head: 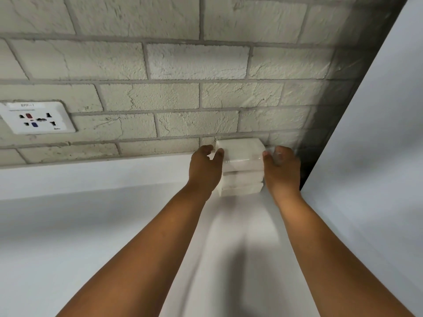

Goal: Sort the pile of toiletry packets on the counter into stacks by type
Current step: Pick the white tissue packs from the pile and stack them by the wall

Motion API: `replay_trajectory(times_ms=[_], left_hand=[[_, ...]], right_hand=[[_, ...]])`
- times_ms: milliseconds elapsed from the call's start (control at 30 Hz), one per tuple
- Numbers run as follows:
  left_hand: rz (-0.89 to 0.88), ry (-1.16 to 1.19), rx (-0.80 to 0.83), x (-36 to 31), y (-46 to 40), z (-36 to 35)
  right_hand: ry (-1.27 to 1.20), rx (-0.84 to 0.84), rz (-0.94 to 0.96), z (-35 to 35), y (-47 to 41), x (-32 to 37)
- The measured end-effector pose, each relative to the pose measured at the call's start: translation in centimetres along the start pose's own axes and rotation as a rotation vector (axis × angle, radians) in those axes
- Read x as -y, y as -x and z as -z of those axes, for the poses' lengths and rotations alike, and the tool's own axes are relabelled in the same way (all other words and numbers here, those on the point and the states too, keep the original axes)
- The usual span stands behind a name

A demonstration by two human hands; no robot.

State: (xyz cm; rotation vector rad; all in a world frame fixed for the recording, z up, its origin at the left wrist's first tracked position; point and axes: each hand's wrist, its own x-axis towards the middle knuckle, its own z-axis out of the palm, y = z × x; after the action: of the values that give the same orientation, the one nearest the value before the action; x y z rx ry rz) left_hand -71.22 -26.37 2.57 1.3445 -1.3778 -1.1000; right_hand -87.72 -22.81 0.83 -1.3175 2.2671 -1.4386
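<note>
The stack (241, 167) of white packets stands on the tabletop (91, 225) against the brick wall (174, 65), directly between my hands, long axis running left to right. My left hand (204, 168) pinches the top packet's left end, thumb at its front edge. My right hand (281, 168) grips the right end, fingers curled. Both are equally near.
</note>
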Motion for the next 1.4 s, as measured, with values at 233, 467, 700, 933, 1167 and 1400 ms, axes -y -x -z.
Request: replay_trajectory(times_ms=[233,467,700,933,1167,1400], left_hand=[[-0.031,-0.055,-0.05,-1.6,3.0,3.3],[-0.036,0.0,-0.149,-1.4,7.5,9.0],[-0.003,-0.01,-0.198,0.6,12.4,17.5],[-0.01,-0.088,-0.297,3.2,15.6,28.5],[0.002,-0.183,-0.376,6.7,17.5,41.9],[-0.014,-0.311,-0.39,11.1,20.6,55.6]], right_hand=[[-0.062,-0.008,0.189,0.4,5.7,5.4],[-0.072,0.229,0.202,-1.6,12.1,9.8],[-0.195,0.44,0.228,-4.4,20.0,13.7],[-0.232,0.636,0.26,-9.8,28.4,19.3],[-0.269,0.731,0.262,-15.8,36.6,26.3],[-0.254,0.819,0.29,-22.2,45.6,33.0]])
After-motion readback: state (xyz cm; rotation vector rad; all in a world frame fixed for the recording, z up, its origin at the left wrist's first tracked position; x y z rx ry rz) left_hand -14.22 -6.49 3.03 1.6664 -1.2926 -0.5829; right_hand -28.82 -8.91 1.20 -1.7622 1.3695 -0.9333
